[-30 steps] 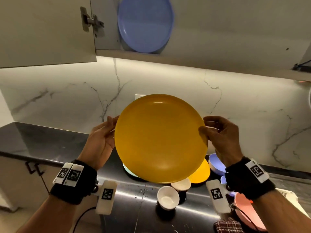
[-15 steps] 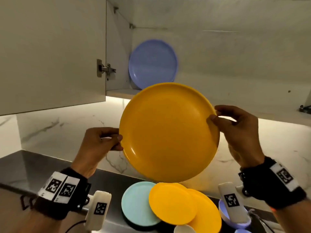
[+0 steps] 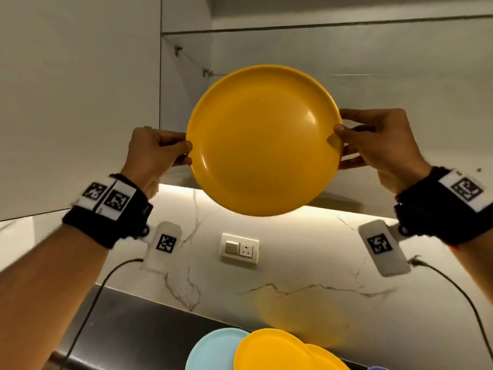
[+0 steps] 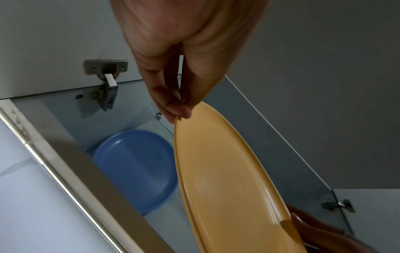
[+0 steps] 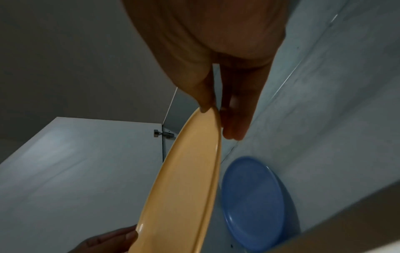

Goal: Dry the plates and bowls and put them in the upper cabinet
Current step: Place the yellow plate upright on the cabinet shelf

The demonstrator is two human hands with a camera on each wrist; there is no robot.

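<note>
yellow plate (image 3: 262,140) rim-pinched in both hands, w/ blue plate (image 4: 134,169) behind

White marble wall (image 3: 306,263) with grey veins fills the back, lit warm by a strip of light (image 3: 346,209) under the cabinet. A cream switch and socket plate (image 3: 239,248) sits on the marble. Below runs a dark steel counter (image 3: 138,319), shiny along its front edge. Up top, a pale cabinet door (image 3: 77,102) hangs open on a metal hinge (image 4: 107,85), and the inside walls look plain and grey-white.
</note>
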